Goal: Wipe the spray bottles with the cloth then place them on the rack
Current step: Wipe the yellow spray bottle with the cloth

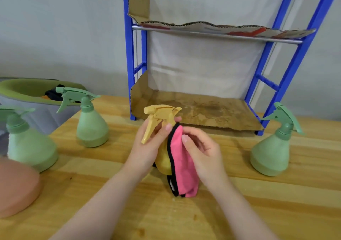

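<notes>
- Our right hand (201, 153) curls round the pink cloth (181, 164), pressing it against the yellow spray bottle (163, 158).
- Our left hand (151, 143) grips that bottle's neck, above the table (239, 202).
- Behind stands the blue rack (299, 55).

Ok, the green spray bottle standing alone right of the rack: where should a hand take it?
Grip the green spray bottle at its narrow neck under the trigger head, coming from the front; the cone body flares wide below, and it stands upright.
</notes>
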